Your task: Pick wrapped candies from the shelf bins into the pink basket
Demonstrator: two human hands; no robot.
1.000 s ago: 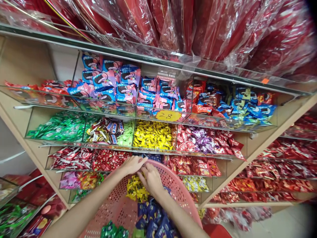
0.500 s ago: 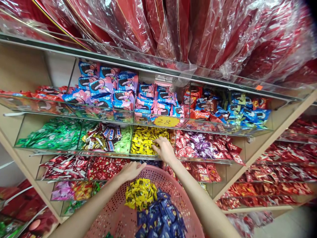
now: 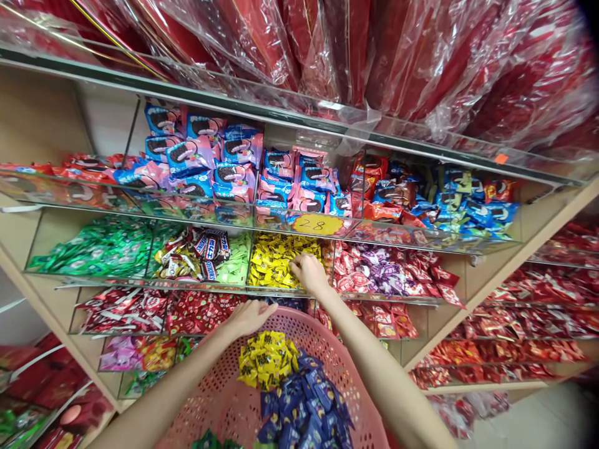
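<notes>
My left hand (image 3: pixel 251 317) grips the far rim of a pink perforated plastic basket (image 3: pixel 362 399). Inside the basket lie a heap of yellow-wrapped candies (image 3: pixel 267 358) and a bigger heap of dark blue-wrapped candies (image 3: pixel 309 405). A few green wrappers (image 3: pixel 206 440) show at its near edge. My right hand (image 3: pixel 309 272) reaches over the basket into a shelf compartment of yellow-wrapped candies (image 3: pixel 271 259). Its fingers are curled down and closed among these candies; the fingertips are partly hidden.
Left of the yellow compartment are green packets (image 3: pixel 98 249) and Snickers bars (image 3: pixel 210 249); purple and red candies (image 3: pixel 374 268) lie to the right. Above are blue-and-pink cookie packs (image 3: pixel 191 156) behind a clear front with a yellow "28" tag (image 3: pixel 318 224). Plastic-wrapped red items (image 3: pixel 327 50) hang over the top shelf.
My right hand's fingers have curled in among the yellow candies, where they were more spread before. My left hand stays on the basket rim. The view has shifted slightly.
</notes>
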